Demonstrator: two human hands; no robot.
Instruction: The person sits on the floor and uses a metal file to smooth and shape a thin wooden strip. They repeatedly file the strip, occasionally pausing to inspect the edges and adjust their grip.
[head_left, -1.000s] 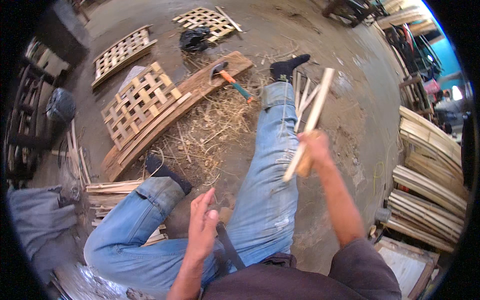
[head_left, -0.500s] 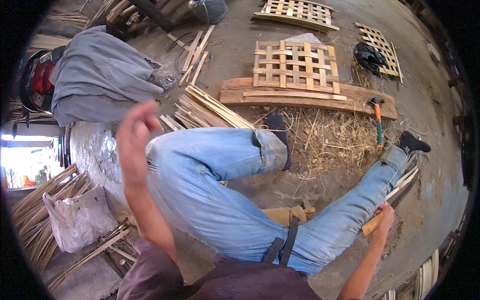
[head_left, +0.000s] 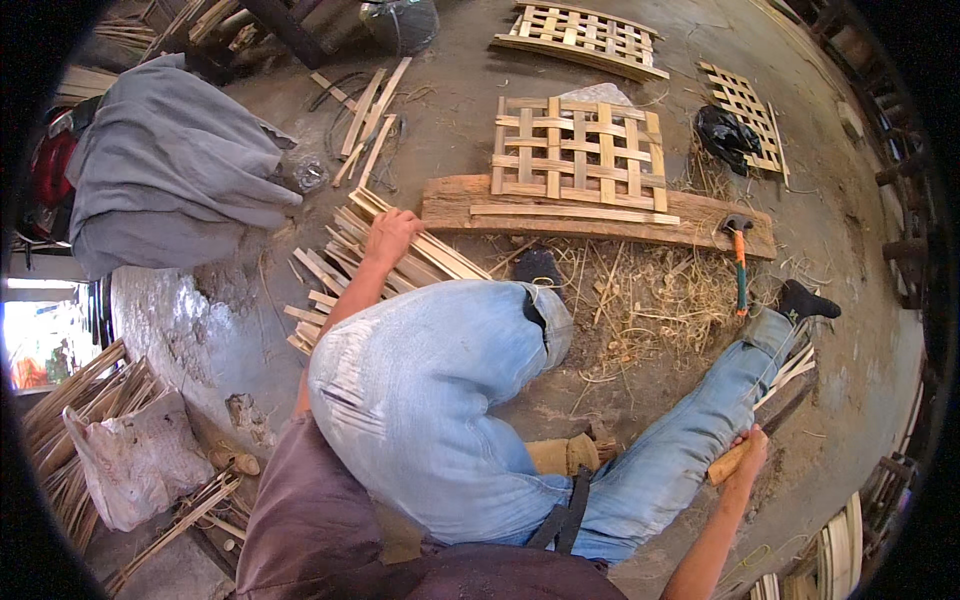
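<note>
My left hand (head_left: 393,238) is on a pile of split bamboo strips (head_left: 440,255) beyond my bent left knee, its fingers curled over the upper strips. My right hand (head_left: 752,452) grips the wooden handle (head_left: 727,464) of a knife low beside my right leg. Its dark blade (head_left: 785,408) appears to run forward along the shin, partly hidden, near some pale strips (head_left: 785,378). In front of me, a woven bamboo lattice (head_left: 580,155) rests against a thick wooden plank (head_left: 450,210), with a loose flat strip (head_left: 570,213) along it.
A hammer (head_left: 738,260) with an orange and green handle leans on the plank. Shavings (head_left: 650,310) cover the floor between my feet. Two more lattices (head_left: 580,40) lie farther off, one beside a black plastic bag (head_left: 727,138). A grey cloth (head_left: 180,165) drapes something at left.
My left hand has moved forward and right from the air onto the bamboo strips. The right hand keeps its hold on the knife. The view has shifted slightly.
</note>
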